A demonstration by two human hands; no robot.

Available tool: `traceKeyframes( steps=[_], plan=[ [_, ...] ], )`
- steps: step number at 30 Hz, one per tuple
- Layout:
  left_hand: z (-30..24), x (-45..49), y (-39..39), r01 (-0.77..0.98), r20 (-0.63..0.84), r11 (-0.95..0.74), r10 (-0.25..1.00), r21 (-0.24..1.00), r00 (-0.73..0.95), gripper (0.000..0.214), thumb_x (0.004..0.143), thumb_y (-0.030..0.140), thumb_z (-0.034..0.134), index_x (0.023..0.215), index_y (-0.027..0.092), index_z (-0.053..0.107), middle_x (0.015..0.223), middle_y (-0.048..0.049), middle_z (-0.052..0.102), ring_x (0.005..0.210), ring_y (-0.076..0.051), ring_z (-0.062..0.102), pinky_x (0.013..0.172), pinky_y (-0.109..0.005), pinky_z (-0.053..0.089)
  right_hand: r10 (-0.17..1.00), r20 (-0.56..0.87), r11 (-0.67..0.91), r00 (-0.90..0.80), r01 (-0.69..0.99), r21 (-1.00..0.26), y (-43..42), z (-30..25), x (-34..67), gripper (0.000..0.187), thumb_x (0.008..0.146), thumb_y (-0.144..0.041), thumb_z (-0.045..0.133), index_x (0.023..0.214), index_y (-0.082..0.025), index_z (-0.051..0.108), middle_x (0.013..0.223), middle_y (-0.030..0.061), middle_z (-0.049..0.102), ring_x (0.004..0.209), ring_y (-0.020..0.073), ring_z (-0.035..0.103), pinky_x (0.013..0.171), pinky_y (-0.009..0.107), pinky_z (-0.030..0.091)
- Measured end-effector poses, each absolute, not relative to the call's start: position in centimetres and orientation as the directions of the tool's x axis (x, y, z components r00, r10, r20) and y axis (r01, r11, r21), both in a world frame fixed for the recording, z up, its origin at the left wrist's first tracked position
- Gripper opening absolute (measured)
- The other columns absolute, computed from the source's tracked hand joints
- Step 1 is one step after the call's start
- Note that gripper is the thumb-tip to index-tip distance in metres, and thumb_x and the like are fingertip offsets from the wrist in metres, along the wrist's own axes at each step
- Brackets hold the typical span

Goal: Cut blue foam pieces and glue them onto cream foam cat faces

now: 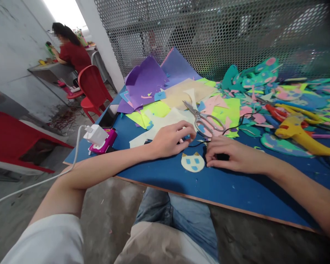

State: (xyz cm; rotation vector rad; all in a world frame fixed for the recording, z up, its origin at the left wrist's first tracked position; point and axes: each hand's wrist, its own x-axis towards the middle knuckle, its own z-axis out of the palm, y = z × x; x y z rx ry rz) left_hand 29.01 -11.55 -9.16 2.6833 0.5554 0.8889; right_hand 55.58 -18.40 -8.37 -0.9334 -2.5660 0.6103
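A cream foam cat face [193, 162] with small blue patches lies on the blue table [159, 172]. My right hand [228, 156] rests beside it on the right, fingers curled over a small dark thing I cannot make out. My left hand [172, 138] sits just above and left of the cat face, fingertips pinched on a tiny blue scrap. Metal scissors [202, 117] lie just beyond both hands.
Purple, yellow, green and pink foam sheets [154, 88] pile up at the back. A yellow glue gun [299, 134] lies at the right. A white charger on a pink device [100, 141] sits at the left edge. Red chairs and a seated person [71, 49] are far left.
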Motion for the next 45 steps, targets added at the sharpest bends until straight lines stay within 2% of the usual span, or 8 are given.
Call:
traceKeyframes(
  steps=[4,10,15,20,25,32,39,45],
  plan=[
    [-9.2,28.9,-11.5,0.286,0.517,-0.903,0.42,0.322,0.746,0.027,0.101,0.047,0.058,0.103,0.022,0.068,0.073,0.0017,0.069,0.07,-0.013,0.065,0.079,-0.03,0.046,0.68,0.167,0.685,-0.714,0.537,-0.492,-18.5,-8.0,55.6,0.026,0.102,-0.04,0.058,0.086,-0.023,0.069,0.083,0.0051,0.068,0.079,0.0193,0.061,0.075,0.032,0.045],
    [-9.0,28.8,-11.5,0.21,0.578,-0.931,0.351,0.298,0.736,0.021,0.095,0.016,0.048,0.099,0.021,0.068,0.12,-0.0079,0.069,0.079,-0.012,0.062,0.078,-0.029,0.048,0.802,0.31,0.597,-0.511,0.657,-0.46,-17.7,-8.4,56.3,0.026,0.104,-0.04,0.053,0.087,-0.022,0.061,0.085,0.0062,0.067,0.076,0.0205,0.061,0.072,0.033,0.046],
    [-8.6,28.3,-11.3,0.151,0.542,-0.937,0.309,0.316,0.782,0.024,0.089,0.016,0.036,0.075,0.02,0.055,0.082,-0.0055,0.067,0.075,-0.017,0.058,0.075,-0.034,0.046,0.9,0.363,0.419,-0.242,0.711,-0.565,-17.6,-8.8,56.4,0.032,0.106,-0.046,0.047,0.091,-0.022,0.062,0.082,0.005,0.069,0.072,0.0221,0.064,0.065,0.035,0.047],
    [-8.8,28.4,-11.5,0.21,0.56,-0.912,0.385,0.352,0.734,0.017,0.092,0.024,0.043,0.089,0.021,0.059,0.076,-0.0012,0.069,0.064,-0.014,0.057,0.066,-0.03,0.044,0.879,0.461,0.421,-0.123,0.653,-0.629,-17.8,-9.0,55.9,0.021,0.103,-0.046,0.055,0.107,-0.026,0.061,0.086,0.0054,0.066,0.069,0.0216,0.061,0.061,0.037,0.048],
    [-8.9,28.4,-11.3,0.128,0.507,-0.956,0.25,0.263,0.825,0.012,0.091,0.03,0.054,0.088,0.022,0.063,0.071,0.001,0.07,0.066,-0.014,0.064,0.067,-0.03,0.044,0.878,0.438,0.442,-0.191,0.673,-0.593,-18.0,-8.7,55.5,0.018,0.101,-0.044,0.059,0.094,-0.027,0.063,0.086,0.0087,0.064,0.069,0.0223,0.055,0.063,0.042,0.046],
    [-8.2,27.9,-11.0,-0.197,0.333,-0.972,-0.145,0.129,0.932,0.014,0.084,0.021,0.058,0.095,0.024,0.066,0.094,-0.0047,0.075,0.086,-0.02,0.068,0.077,-0.035,0.048,0.756,0.562,0.637,-0.336,0.575,-0.514,-18.2,-8.4,55.2,0.008,0.099,-0.023,0.062,0.1,-0.029,0.067,0.096,0.0078,0.066,0.083,0.0244,0.063,0.073,0.042,0.05],
    [-8.2,28.1,-11.0,-0.137,0.309,-0.977,-0.082,0.162,0.947,0.011,0.093,0.028,0.059,0.097,0.023,0.068,0.097,-0.0064,0.073,0.087,-0.019,0.068,0.077,-0.032,0.048,0.708,0.46,0.704,-0.536,0.489,-0.514,-18.1,-8.6,55.4,0.008,0.094,-0.027,0.069,0.096,-0.027,0.077,0.093,0.0054,0.071,0.085,0.0207,0.069,0.078,0.036,0.055],
    [-8.0,28.2,-10.7,-0.072,0.206,-0.936,0.0,0.345,0.979,0.017,0.101,0.032,0.055,0.099,0.022,0.069,0.094,-0.0066,0.073,0.087,-0.019,0.066,0.082,-0.033,0.047,0.63,0.368,0.761,-0.683,0.45,-0.467,-17.9,-8.9,54.9,0.014,0.093,-0.031,0.07,0.095,-0.027,0.083,0.092,0.0053,0.07,0.083,0.0166,0.068,0.077,0.029,0.053]
  ],
)
